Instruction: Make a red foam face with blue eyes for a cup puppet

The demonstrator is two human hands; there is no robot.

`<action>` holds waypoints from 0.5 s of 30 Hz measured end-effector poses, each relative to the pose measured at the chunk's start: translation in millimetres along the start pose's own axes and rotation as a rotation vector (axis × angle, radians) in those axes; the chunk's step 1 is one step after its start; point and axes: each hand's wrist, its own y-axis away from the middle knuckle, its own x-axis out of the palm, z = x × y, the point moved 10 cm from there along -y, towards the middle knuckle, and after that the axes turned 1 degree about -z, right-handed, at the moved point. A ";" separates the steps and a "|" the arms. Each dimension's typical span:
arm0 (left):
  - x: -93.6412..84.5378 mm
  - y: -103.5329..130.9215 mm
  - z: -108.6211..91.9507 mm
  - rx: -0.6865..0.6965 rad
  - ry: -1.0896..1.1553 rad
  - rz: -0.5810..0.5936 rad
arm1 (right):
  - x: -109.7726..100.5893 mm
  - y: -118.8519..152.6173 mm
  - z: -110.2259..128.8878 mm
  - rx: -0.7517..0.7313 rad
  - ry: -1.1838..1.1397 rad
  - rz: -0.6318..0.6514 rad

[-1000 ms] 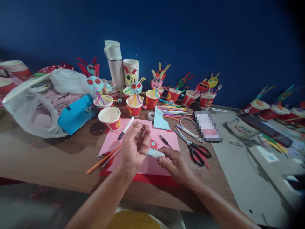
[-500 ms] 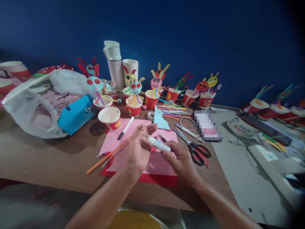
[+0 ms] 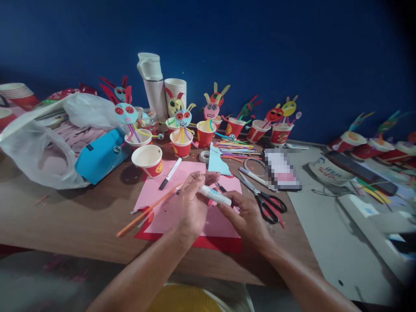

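Observation:
My right hand (image 3: 247,212) pinches a white glue stick (image 3: 214,195) with blue print between thumb and fingers. It is tilted, its far end reaching to my left hand (image 3: 193,203). That hand is cupped, its thumb and fingers drawn together around the stick's left end; whatever they pinch there is hidden or too small to name. Beneath both hands lie pink paper sheets (image 3: 162,225) over a red sheet (image 3: 214,245). A black-and-white marker (image 3: 170,174) rests on the pink paper, and an orange straw (image 3: 136,220) lies to the left of my left hand.
Black-handled scissors (image 3: 268,203) and a phone (image 3: 282,169) lie to the right. A paper cup (image 3: 147,162) stands behind the paper, before several decorated cups (image 3: 182,143) with paper faces. A plastic bag (image 3: 32,151) sits at left, a white thermos (image 3: 152,86) at the back.
The view has shifted slightly, so the objects on the table sit a little further left. My hands keep nearly the same pose, with the glue stick still between them.

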 end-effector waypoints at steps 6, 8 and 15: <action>5.0 1.8 3.2 0.009 -0.064 0.076 | -2.4 1.7 3.2 -0.068 0.081 -0.023; 5.3 2.7 6.5 -0.013 -0.123 0.092 | -3.8 2.9 6.3 -0.112 0.121 -0.041; 9.3 5.3 12.8 -0.064 -0.186 0.148 | -8.2 7.6 11.9 -0.237 0.209 -0.108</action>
